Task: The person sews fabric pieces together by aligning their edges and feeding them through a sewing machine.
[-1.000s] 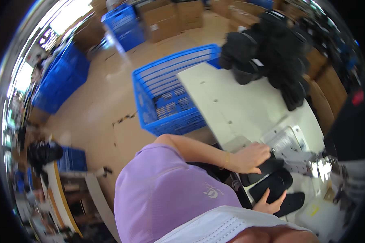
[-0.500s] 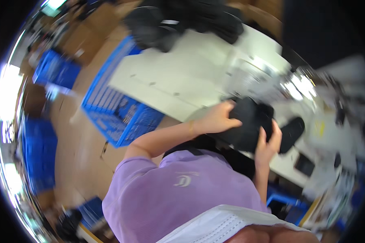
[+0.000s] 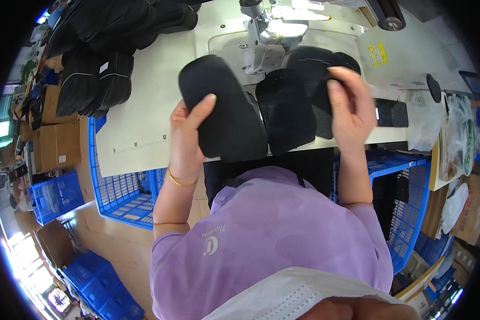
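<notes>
My left hand (image 3: pixel 185 130) grips a flat black padded piece (image 3: pixel 226 117) with rounded ends, its thumb on top. Beside it, another black piece (image 3: pixel 286 112) with a rounded top lies near the table's front edge. Its lower end sits close to the held one. My right hand (image 3: pixel 353 109) has its thumb and fingers curled together at the edge of a further black fabric piece (image 3: pixel 308 56), which lies partly under the others. Just beyond the pieces stands a sewing machine (image 3: pixel 264 48) with its lamp lit; the needle area is hard to make out.
Bundles of black pieces (image 3: pixel 114 80) are piled at the table's far left. A dark phone (image 3: pixel 392 113) lies to the right. Blue crates (image 3: pixel 124 200) stand below the table on both sides, one at the right (image 3: pixel 410 213). Cardboard boxes (image 3: pixel 58 146) are farther left.
My body and view have turned toward the sewing machine. The black pieces, earlier bunched between both hands, are now spread apart, one raised in my left hand.
</notes>
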Demonstrator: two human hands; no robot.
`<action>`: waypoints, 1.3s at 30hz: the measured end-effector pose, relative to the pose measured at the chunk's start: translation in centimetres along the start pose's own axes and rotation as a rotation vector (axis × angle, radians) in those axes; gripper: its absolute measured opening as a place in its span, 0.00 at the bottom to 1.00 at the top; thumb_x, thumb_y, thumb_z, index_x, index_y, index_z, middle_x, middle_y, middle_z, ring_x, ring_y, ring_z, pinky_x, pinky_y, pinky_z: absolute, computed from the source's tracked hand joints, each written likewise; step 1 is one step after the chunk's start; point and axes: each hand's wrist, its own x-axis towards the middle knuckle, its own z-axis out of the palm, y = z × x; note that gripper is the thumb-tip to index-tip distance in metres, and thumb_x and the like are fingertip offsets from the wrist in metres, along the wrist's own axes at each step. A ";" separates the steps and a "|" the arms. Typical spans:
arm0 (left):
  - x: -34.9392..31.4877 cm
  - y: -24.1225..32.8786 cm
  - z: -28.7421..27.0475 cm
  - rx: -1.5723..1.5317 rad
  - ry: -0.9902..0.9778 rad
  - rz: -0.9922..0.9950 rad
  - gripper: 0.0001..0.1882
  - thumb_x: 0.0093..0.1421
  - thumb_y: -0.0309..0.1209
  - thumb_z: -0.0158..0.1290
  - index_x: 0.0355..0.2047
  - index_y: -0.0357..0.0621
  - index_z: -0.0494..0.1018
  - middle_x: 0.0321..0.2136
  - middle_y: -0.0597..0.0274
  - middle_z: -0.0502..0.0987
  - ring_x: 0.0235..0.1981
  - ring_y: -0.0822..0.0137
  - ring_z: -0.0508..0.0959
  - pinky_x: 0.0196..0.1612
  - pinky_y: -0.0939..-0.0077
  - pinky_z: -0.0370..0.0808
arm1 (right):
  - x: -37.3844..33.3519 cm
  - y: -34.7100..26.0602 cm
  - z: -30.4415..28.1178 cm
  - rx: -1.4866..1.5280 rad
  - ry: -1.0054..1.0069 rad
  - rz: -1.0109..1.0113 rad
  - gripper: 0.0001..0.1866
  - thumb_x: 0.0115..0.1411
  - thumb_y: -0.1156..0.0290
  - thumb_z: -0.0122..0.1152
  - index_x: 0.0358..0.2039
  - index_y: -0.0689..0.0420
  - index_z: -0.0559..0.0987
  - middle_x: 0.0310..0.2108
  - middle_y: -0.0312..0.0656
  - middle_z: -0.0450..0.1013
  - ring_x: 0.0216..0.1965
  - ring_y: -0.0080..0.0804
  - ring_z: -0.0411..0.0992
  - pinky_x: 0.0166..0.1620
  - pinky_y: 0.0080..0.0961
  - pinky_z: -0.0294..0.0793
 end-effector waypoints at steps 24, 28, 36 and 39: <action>0.9 -1.2 1.7 0.117 0.056 0.349 0.11 0.64 0.22 0.55 0.46 0.37 0.75 0.41 0.58 0.81 0.42 0.68 0.81 0.49 0.74 0.78 | -2.9 -3.8 3.1 0.644 -0.219 0.574 0.04 0.58 0.81 0.64 0.32 0.64 0.77 0.34 0.38 0.75 0.33 0.20 0.77 0.36 0.16 0.79; 1.3 -1.3 2.0 0.119 0.051 0.372 0.12 0.63 0.20 0.55 0.47 0.36 0.74 0.42 0.57 0.80 0.42 0.68 0.80 0.49 0.74 0.78 | -3.0 -3.7 3.4 0.616 -0.212 0.540 0.04 0.58 0.82 0.64 0.33 0.64 0.76 0.33 0.38 0.75 0.34 0.21 0.78 0.37 0.18 0.79; 3.5 0.8 4.0 0.249 0.009 0.425 0.15 0.59 0.19 0.60 0.46 0.34 0.74 0.40 0.61 0.80 0.39 0.73 0.78 0.47 0.79 0.76 | -0.3 -3.5 2.5 0.690 -0.404 0.759 0.11 0.65 0.76 0.57 0.45 0.68 0.77 0.33 0.45 0.80 0.29 0.26 0.79 0.33 0.18 0.79; 5.9 2.4 4.3 0.413 -0.064 0.469 0.14 0.58 0.20 0.61 0.44 0.33 0.75 0.37 0.62 0.80 0.36 0.74 0.79 0.43 0.80 0.77 | 1.2 -3.2 2.8 0.702 -0.400 0.744 0.10 0.65 0.73 0.57 0.42 0.66 0.78 0.32 0.45 0.80 0.28 0.25 0.79 0.31 0.18 0.77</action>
